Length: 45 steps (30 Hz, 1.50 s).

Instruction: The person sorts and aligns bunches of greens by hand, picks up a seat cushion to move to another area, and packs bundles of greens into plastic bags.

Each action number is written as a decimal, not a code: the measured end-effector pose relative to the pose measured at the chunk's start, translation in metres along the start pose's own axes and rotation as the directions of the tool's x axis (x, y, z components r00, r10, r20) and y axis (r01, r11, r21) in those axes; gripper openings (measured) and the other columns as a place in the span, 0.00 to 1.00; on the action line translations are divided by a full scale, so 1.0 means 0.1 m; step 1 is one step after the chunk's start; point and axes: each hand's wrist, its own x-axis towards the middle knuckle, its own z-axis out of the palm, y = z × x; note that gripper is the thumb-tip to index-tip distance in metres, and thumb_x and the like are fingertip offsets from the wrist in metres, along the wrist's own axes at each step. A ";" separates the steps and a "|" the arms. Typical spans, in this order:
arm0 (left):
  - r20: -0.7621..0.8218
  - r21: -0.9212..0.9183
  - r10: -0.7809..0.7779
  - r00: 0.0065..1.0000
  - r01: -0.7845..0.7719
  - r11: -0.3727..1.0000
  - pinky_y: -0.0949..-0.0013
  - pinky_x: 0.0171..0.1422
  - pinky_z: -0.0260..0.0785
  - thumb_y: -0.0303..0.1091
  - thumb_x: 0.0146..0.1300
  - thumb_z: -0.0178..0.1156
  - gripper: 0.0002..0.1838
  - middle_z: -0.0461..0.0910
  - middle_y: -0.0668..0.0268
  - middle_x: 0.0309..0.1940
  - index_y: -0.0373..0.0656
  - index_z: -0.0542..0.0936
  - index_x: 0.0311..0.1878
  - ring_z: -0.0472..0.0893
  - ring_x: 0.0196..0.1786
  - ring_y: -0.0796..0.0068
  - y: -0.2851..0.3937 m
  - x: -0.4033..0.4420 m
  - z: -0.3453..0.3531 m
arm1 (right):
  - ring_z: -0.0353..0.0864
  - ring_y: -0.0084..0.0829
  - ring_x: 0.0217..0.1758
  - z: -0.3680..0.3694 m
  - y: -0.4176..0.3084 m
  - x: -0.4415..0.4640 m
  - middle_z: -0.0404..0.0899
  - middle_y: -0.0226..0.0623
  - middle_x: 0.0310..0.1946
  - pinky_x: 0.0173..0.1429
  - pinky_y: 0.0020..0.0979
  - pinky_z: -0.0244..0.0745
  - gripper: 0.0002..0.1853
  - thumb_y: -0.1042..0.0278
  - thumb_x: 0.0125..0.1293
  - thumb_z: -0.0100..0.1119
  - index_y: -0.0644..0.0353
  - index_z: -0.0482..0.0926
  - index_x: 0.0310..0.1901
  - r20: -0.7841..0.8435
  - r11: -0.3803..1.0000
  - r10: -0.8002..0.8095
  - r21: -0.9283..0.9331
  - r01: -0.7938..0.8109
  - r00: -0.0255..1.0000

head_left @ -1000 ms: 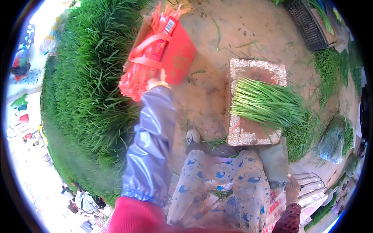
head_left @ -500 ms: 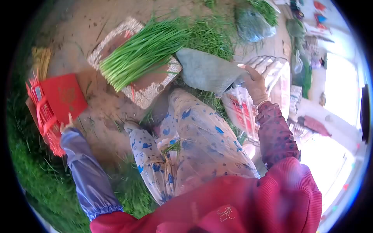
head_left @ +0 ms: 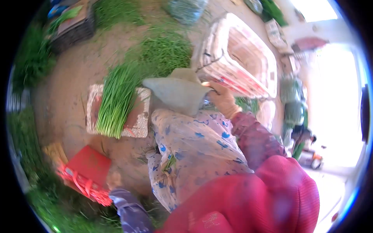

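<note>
Beside the red box (head_left: 90, 166) filled with red strips is my left hand (head_left: 114, 181), blurred, its fingers hard to make out. My right hand (head_left: 224, 99) grips the edge of a grey-green cloth (head_left: 178, 93) that stretches over my knee. On a stand with a white patterned rim (head_left: 140, 129) lies a bundle of green stalks (head_left: 115, 103), their pale cut ends toward me. A clear plastic apron (head_left: 198, 149) with blue prints covers my legs.
White stacked baskets (head_left: 237, 72) stand beyond my right hand. Loose green leaves (head_left: 166, 53) lie behind the cloth. A dark crate (head_left: 74, 34) is at the upper left, and a person (head_left: 303, 136) is in the distance at right.
The view has swung to the right. My left hand has moved from the strips to the side of the red box. My right hand still has the cloth, now drawn further over the knee.
</note>
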 end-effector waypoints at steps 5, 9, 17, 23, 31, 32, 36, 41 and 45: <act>0.571 0.327 -0.382 0.726 0.226 0.918 0.61 0.31 0.59 0.48 0.67 0.50 0.18 0.63 0.71 0.20 0.53 0.66 0.22 0.64 0.26 0.74 -0.43 -0.87 0.37 | 0.83 0.29 0.41 -0.15 -0.68 -0.01 0.83 0.37 0.45 0.48 0.29 0.79 0.18 0.74 0.61 0.57 0.48 0.81 0.52 0.074 0.990 0.102 0.092 -0.109 0.992; 0.427 0.636 -0.411 0.805 0.055 0.769 0.64 0.39 0.71 0.33 0.67 0.52 0.04 0.73 0.64 0.31 0.49 0.73 0.43 0.74 0.31 0.69 -0.95 -1.67 1.65 | 0.82 0.42 0.42 -0.12 -0.73 -0.08 0.83 0.39 0.40 0.50 0.36 0.77 0.14 0.67 0.58 0.58 0.54 0.81 0.48 0.015 0.978 -0.190 0.089 0.188 0.982; 0.735 0.562 -0.571 0.367 -0.800 0.209 0.54 0.59 0.72 0.36 0.64 0.57 0.31 0.66 0.55 0.59 0.46 0.60 0.70 0.76 0.54 0.60 -1.79 -2.27 3.60 | 0.80 0.50 0.36 -0.11 -1.32 -0.27 0.80 0.46 0.29 0.41 0.46 0.74 0.13 0.65 0.53 0.57 0.50 0.80 0.42 -0.122 0.933 -0.162 0.303 0.192 0.979; 0.517 0.366 -0.846 0.129 -0.927 0.082 0.47 0.58 0.71 0.44 0.62 0.59 0.35 0.58 0.58 0.65 0.46 0.59 0.70 0.75 0.55 0.55 -1.83 -2.55 4.04 | 0.82 0.44 0.37 -0.36 -1.35 -1.01 0.82 0.44 0.35 0.44 0.34 0.76 0.16 0.67 0.58 0.57 0.48 0.81 0.50 -0.311 0.858 0.145 0.512 0.037 0.939; 0.517 0.013 -0.853 -0.065 -0.996 0.084 0.37 0.57 0.69 0.55 0.58 0.61 0.42 0.47 0.60 0.73 0.47 0.58 0.71 0.74 0.57 0.49 -1.32 -2.57 4.66 | 0.82 0.46 0.40 -0.21 -1.15 -1.92 0.82 0.43 0.37 0.45 0.38 0.76 0.17 0.68 0.57 0.59 0.48 0.81 0.50 -0.383 0.889 0.356 0.420 -0.183 0.852; 0.503 -0.078 -0.852 -0.147 -0.989 0.125 0.36 0.57 0.69 0.57 0.58 0.62 0.43 0.46 0.61 0.74 0.47 0.58 0.71 0.74 0.58 0.49 -1.27 -2.55 4.79 | 0.82 0.46 0.40 -0.20 -1.08 -1.95 0.82 0.43 0.37 0.45 0.38 0.76 0.17 0.68 0.57 0.59 0.48 0.81 0.50 -0.400 0.889 0.356 0.423 -0.175 0.845; 0.233 -0.798 -0.389 -0.891 -0.404 0.448 0.45 0.47 0.78 0.49 0.58 0.62 0.33 0.72 0.58 0.52 0.42 0.69 0.63 0.77 0.48 0.50 -1.77 -2.48 4.96 | 0.80 0.49 0.44 -0.09 -0.78 -2.15 0.81 0.44 0.38 0.50 0.42 0.75 0.21 0.64 0.57 0.57 0.49 0.78 0.54 -0.090 0.910 0.396 0.169 -0.377 0.914; 0.637 -0.761 -0.369 -0.677 -0.630 -0.158 0.64 0.50 0.74 0.61 0.67 0.46 0.36 0.81 0.52 0.43 0.31 0.78 0.53 0.81 0.43 0.56 -2.32 -4.77 4.64 | 0.73 0.45 0.61 0.13 -0.74 -2.57 0.74 0.45 0.59 0.64 0.40 0.68 0.30 0.68 0.54 0.58 0.56 0.72 0.62 0.053 0.802 0.161 0.576 -0.162 0.986; 0.822 -0.463 -0.476 -0.311 -0.853 -0.242 0.50 0.54 0.74 0.48 0.57 0.61 0.31 0.75 0.43 0.52 0.39 0.71 0.60 0.79 0.49 0.48 -1.84 -4.62 5.73 | 0.77 0.47 0.55 0.43 -0.66 -2.85 0.78 0.45 0.51 0.59 0.41 0.72 0.23 0.67 0.54 0.55 0.57 0.76 0.54 -0.077 0.819 0.373 0.497 -0.289 0.925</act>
